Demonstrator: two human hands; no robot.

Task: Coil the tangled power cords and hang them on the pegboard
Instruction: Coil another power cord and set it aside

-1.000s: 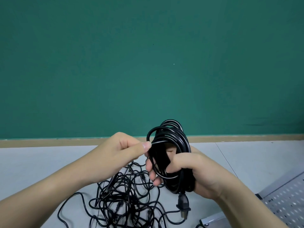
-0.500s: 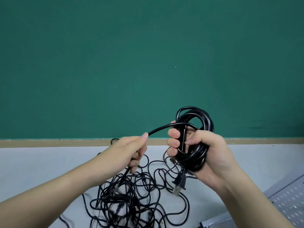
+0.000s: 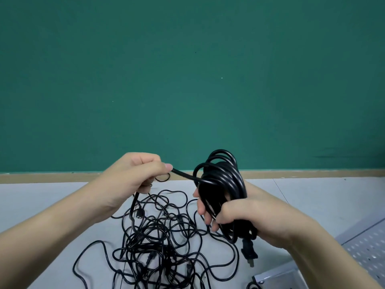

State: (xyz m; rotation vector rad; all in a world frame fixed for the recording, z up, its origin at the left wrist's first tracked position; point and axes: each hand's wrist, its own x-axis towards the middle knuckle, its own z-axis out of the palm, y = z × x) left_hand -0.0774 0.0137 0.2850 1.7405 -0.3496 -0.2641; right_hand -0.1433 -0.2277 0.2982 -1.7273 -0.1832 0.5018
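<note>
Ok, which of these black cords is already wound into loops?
The coiled cord gripped in the right hand, its plug dangling below. The other cords lie loose and tangled on the table.

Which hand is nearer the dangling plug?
Right. The right hand grips the coiled cord, and the plug hangs just below that grip. The left hand holds the cord's free run, up and off to the left.

Two bare forearms are seen, with no sleeves, gloves, watch or rings worn. Short, unpainted nails are shown on the left hand [image 3: 133, 176] and right hand [image 3: 245, 213].
</note>
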